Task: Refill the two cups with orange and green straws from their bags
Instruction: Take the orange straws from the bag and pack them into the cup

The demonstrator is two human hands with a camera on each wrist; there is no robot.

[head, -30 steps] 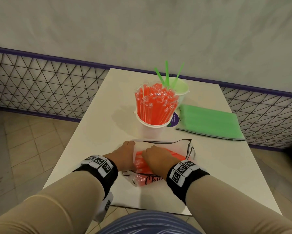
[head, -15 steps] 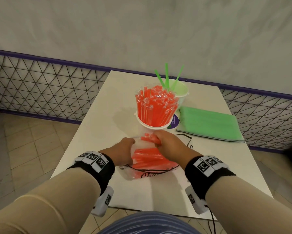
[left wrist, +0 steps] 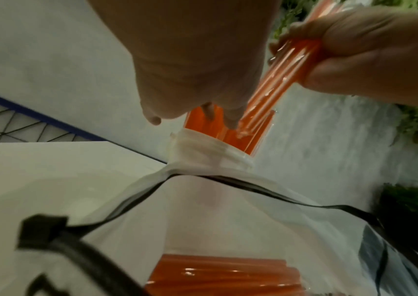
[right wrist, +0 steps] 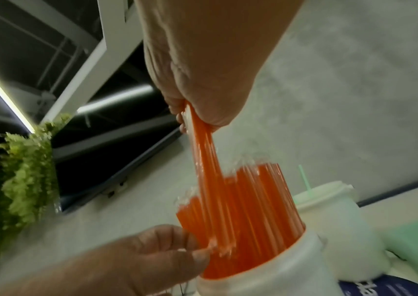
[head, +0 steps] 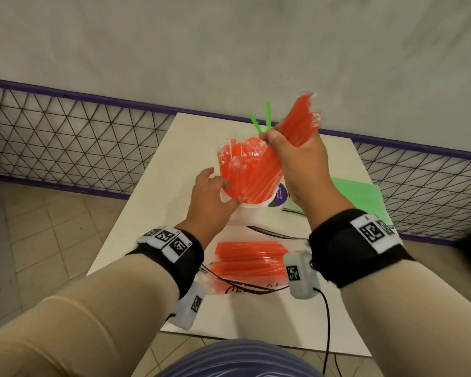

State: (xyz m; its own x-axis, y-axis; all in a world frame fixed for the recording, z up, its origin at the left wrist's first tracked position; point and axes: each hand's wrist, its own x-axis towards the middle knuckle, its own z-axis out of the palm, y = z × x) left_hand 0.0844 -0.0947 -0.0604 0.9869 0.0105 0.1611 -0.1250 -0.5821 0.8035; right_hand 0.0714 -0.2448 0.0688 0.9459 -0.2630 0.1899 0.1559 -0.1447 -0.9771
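My right hand (head: 291, 151) grips a bundle of orange straws (head: 302, 118) and holds it tilted, with its lower ends down among the orange straws that fill the white cup (head: 250, 210). The right wrist view shows the same bundle (right wrist: 205, 160) running from my fist into the cup (right wrist: 266, 276). Against the cup's left rim my left hand (head: 215, 197) rests, fingers touching the straws there. The clear bag of orange straws (head: 250, 257) lies open near the table's front edge. Behind the white cup, the green cup (right wrist: 334, 202) holds a few green straws (head: 267, 112).
The bag of green straws (head: 365, 197) lies flat at the right of the white table (head: 196, 148). A wire mesh fence with a purple rail runs behind the table, with a grey wall above it. Tiled floor lies to the left.
My right hand has pulled a bundle of orange straws out of the bag and raised it to the cup. My left hand has let go of the bag and moved up to the cup's rim.
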